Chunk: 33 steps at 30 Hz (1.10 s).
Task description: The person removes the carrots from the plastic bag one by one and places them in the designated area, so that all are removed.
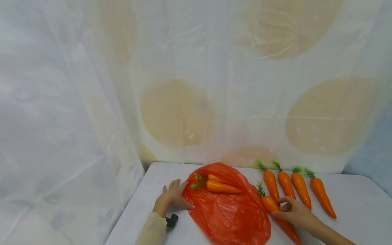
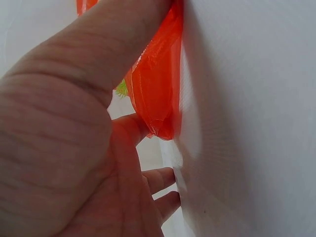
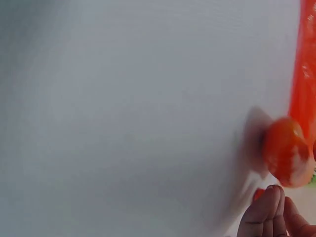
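A red plastic bag point(image 1: 226, 211) lies spread on the table, with two glossy carrots point(image 1: 223, 187) on or in its upper part, green tops toward the left. My left hand point(image 1: 175, 196) touches the bag's left edge with thumb and index finger apart; in the left wrist view the other fingertips point(image 2: 169, 200) reach the table. Thumb and fingers of my right hand point(image 1: 295, 212) pinch a carrot point(image 1: 288, 227) by its middle, beside the bag's right edge. That carrot's leafy top points away from me; in the right wrist view its orange body point(image 3: 284, 153) shows end-on.
Several more carrots lie in a row at the right, among them the outermost carrot point(image 1: 321, 195). A small black object point(image 1: 172, 220) is by my left wrist. The white table point(image 1: 358, 200) meets a hanging patterned sheet point(image 1: 232, 102) at the back and left.
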Tool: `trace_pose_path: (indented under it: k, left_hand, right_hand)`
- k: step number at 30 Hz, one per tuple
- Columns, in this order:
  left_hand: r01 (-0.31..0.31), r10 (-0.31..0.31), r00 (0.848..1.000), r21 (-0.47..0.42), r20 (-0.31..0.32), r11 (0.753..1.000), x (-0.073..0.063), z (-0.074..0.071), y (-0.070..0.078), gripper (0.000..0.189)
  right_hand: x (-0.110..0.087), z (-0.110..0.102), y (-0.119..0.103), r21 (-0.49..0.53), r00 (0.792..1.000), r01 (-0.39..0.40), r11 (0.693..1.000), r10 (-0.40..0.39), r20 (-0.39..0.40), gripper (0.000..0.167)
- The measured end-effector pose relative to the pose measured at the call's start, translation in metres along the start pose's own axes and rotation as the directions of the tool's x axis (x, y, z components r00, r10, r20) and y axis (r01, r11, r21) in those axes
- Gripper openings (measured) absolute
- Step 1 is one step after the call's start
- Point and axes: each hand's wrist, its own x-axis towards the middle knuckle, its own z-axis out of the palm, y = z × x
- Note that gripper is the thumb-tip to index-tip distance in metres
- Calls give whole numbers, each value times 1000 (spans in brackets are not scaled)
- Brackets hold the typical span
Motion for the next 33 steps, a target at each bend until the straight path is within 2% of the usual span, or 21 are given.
trace_pose_path:
  k: [11,17,24,30,33]
  left_hand:
    - [5,-5,1000,6,6,1000,3,1,-1,102]
    - [-7,7,1000,8,-2,1000,2,1,0,102]
    - [-22,23,1000,46,-18,999,4,3,-3,104]
    - [-6,7,1000,31,-9,999,3,4,-3,104]
    - [-9,9,1000,29,-13,1000,4,5,-5,103]
  right_hand:
    - [-3,-22,-11,71,997,70,995,-68,-32,84]
    - [1,-28,-19,69,991,124,990,-120,-63,79]
    - [8,-30,-30,76,987,144,987,-138,-87,74]
    - [15,-29,-45,11,977,175,984,-172,-126,79]
    - [20,-26,-53,25,973,204,979,-200,-119,79]
